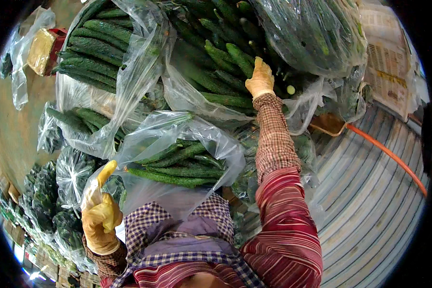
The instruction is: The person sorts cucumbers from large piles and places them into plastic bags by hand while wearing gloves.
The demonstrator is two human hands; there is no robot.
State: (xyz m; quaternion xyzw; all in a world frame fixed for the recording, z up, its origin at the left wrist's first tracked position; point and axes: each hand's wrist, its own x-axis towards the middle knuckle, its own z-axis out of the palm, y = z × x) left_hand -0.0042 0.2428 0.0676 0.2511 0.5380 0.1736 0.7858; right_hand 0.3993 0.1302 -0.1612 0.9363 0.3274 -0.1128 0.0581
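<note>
My right hand point(260, 79), in a yellowish glove, reaches out over a big heap of dark green cucumbers point(218, 55). Its fingers are closed round the near end of one cucumber point(240, 58), partly hidden by the glove. In front of my body lies a clear plastic bag point(173, 124), its mouth spread, with several cucumbers point(182, 168) lying side by side in it. My left hand point(101, 211), also gloved, grips the left edge of this bag; its fingers are curled in and one digit points up along the film.
Another open bag of stacked cucumbers point(98, 50) stands at the far left. Filled, tied bags point(74, 177) crowd the left side. A large plastic-covered bundle point(312, 33) rises at the far right. An orange hose point(389, 156) crosses the ribbed metal surface point(365, 206) on the right.
</note>
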